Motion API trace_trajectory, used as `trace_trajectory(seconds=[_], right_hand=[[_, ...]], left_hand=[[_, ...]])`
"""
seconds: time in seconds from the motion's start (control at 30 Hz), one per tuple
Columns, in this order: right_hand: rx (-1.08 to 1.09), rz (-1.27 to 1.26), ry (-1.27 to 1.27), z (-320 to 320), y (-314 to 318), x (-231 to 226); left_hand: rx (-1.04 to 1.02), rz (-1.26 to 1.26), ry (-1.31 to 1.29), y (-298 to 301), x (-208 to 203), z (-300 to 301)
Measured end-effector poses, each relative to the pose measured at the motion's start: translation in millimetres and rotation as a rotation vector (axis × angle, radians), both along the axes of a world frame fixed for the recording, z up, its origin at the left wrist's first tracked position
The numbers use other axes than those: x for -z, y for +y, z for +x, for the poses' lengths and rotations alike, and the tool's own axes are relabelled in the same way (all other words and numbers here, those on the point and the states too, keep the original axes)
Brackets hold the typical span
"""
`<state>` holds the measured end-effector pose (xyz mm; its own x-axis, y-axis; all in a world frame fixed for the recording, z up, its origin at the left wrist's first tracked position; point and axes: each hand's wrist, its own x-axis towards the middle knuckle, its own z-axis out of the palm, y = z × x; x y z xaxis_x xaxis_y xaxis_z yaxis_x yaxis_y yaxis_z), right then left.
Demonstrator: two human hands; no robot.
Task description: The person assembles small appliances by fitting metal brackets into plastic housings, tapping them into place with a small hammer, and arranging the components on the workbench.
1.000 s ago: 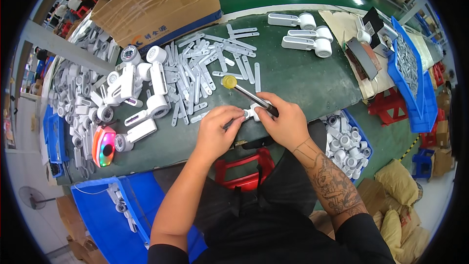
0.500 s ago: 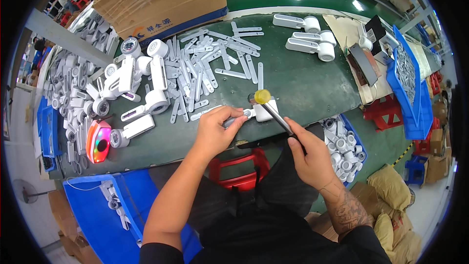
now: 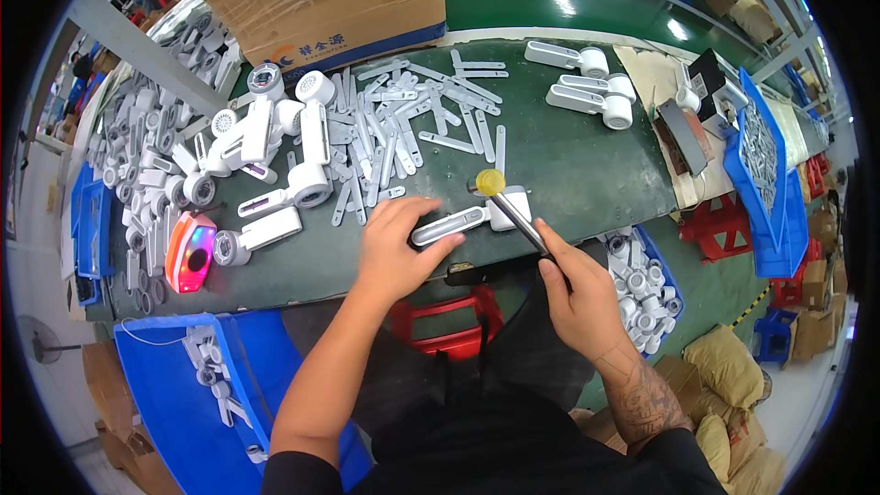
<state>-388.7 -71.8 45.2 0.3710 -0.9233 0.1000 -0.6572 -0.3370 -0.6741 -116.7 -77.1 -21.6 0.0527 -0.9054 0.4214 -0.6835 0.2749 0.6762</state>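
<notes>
The white handheld fan (image 3: 475,216) is laid close to the near edge of the green workbench (image 3: 577,160), around the middle of that edge, with its handle pointed toward the left end and its head toward the right. A grey inlay strip (image 3: 446,226) is set lengthwise along the handle; whether it is fully seated cannot be told.

Half a second ago the handle was largely covered and pinched by the left hand (image 3: 390,247). That pinch has now been loosened: thumb and fingers are spread wide apart, and the strip is exposed between them. Whether the handle's side is touched by the thumb cannot be made out. By this change, it is judged, the strip is left open to view and to reach, while the fan is held only lightly, if at all.

A yellow-faced mallet (image 3: 518,219) is gripped by its dark handle in the right hand (image 3: 582,298), its shaft passed across the fan's head. Its pose is little changed, and contact with the fan cannot be confirmed.

Toward the far edge, loose grey strips (image 3: 445,140) are heaped left of the middle, and finished-looking fans (image 3: 617,112) are grouped nearer the far right corner. By the near left corner, a flashing orange-cased device (image 3: 190,252) is stood.
</notes>
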Motion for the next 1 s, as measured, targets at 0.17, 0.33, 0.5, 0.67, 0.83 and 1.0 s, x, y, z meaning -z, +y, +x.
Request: trace_trajectory(seconds=[0.17, 0.33, 0.5, 0.67, 0.83, 1.0], right_hand=[[-0.116, -0.065, 0.099, 6.7, 5.7, 11.7], [-0.113, -0.074, 0.132, 6.8, 5.1, 9.0], [-0.104, -0.06, 0.145, 0.6, 0.9, 21.9], [-0.082, -0.11, -0.008, 10.7, 5.8, -1.8], [-0.165, -0.019, 0.171, 3.4, 6.5, 7.3], [-0.143, -0.044, 0.185, 0.7, 4.5, 13.9]], left_hand=[[0.004, 0.128, 0.105, 19.3, 18.9, 9.6], [0.043, 0.113, 0.17, 16.6, 22.4, 9.1], [0.038, 0.116, 0.215, 16.8, 26.7, 9.3], [0.034, 0.146, 0.172, 18.9, 22.7, 10.5], [0.051, 0.156, 0.176, 20.0, 26.5, 12.0], [0.067, 0.123, 0.176, 17.6, 28.4, 13.8]])
